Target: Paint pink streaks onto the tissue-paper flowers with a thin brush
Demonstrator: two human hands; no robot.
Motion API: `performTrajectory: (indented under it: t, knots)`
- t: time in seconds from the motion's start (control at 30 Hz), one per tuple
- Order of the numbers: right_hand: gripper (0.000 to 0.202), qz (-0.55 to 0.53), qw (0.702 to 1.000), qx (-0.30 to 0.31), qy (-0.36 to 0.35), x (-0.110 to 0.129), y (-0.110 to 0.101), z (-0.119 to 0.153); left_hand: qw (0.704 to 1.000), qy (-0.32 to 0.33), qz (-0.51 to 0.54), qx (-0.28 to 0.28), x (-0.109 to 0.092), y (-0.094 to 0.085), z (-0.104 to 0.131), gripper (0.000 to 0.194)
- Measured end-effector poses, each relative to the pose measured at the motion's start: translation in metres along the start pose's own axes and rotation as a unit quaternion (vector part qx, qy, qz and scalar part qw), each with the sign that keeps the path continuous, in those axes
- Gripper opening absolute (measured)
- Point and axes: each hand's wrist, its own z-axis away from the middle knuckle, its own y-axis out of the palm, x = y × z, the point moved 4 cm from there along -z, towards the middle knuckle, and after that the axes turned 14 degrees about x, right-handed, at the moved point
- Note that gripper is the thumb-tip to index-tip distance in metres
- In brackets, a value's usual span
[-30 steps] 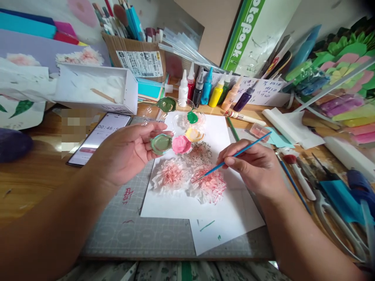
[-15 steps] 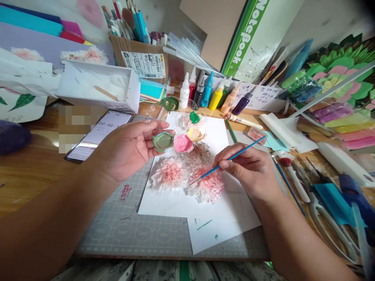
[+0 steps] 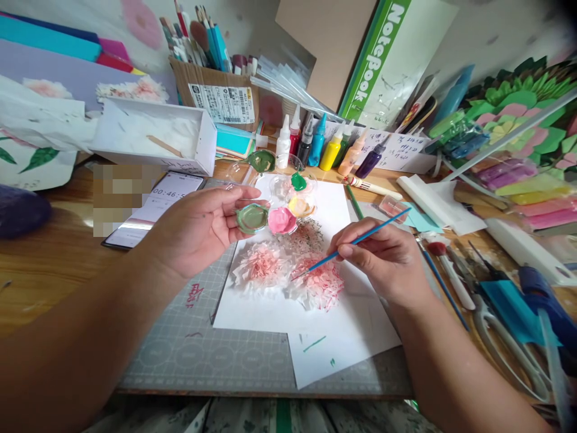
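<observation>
My left hand [image 3: 205, 225] holds up a clear paint palette [image 3: 241, 174] by its edge, fingers beneath it. Its wells carry olive green, bright green, pink and cream-yellow paint. In my right hand [image 3: 378, 255] a thin blue paintbrush [image 3: 360, 239] is pinched between thumb and fingers. The brush tip touches or hovers just over the left side of a pink-tipped paper flower [image 3: 322, 282]; contact is hard to tell. Beside it lies a paler pink and white flower [image 3: 262, 266]. A third flower [image 3: 304, 237] with dark-flecked petals is behind, partly covered by the palette.
White paper [image 3: 351, 343] lies on a grey cutting mat [image 3: 180, 355]. A phone [image 3: 157, 207] showing a timer rests at left. Paint bottles [image 3: 331, 150] line the back. Scissors [image 3: 500, 337], brushes and a blue glue gun [image 3: 536, 294] crowd the right. A white box [image 3: 205, 141] stands behind the phone.
The view has shifted very slightly. Both hands, the palette and the brush stay in nearly the same places over the flowers.
</observation>
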Motion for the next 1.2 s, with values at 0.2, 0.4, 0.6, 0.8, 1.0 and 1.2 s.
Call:
performTrajectory:
  t: [0.2, 0.4, 0.6, 0.8, 1.0, 1.2]
  knots:
    - [0.008, 0.006, 1.000, 0.002, -0.006, 0.0008, 0.0008, -0.0001, 1.000, 0.003, -0.004, -0.004, 0.0002, 0.0000, 0.0003, 0.014]
    - [0.007, 0.009, 1.000, 0.013, -0.008, -0.0010, -0.0001, 0.0007, 1.000, -0.002, -0.008, -0.004, 0.0010, 0.0012, -0.0008, 0.015]
    - [0.007, 0.006, 1.000, 0.009, -0.020, 0.0011, -0.0021, 0.0012, 1.000, 0.000, -0.015, -0.003, 0.0012, 0.0010, -0.0005, 0.016]
    - [0.006, 0.018, 0.999, 0.018, -0.021, 0.0028, -0.0011, 0.0020, 1.000, 0.001, -0.015, 0.004, 0.0020, -0.0002, 0.0007, 0.015]
    - [0.007, 0.019, 0.999, 0.029, -0.017, 0.0042, 0.0005, 0.0027, 1.000, 0.004, -0.013, 0.003, 0.0014, -0.0005, -0.0013, 0.015]
    - [0.008, 0.014, 0.999, 0.014, -0.031, 0.0055, -0.0018, 0.0037, 1.000, 0.003, -0.015, 0.005, 0.0025, -0.0009, -0.0019, 0.013]
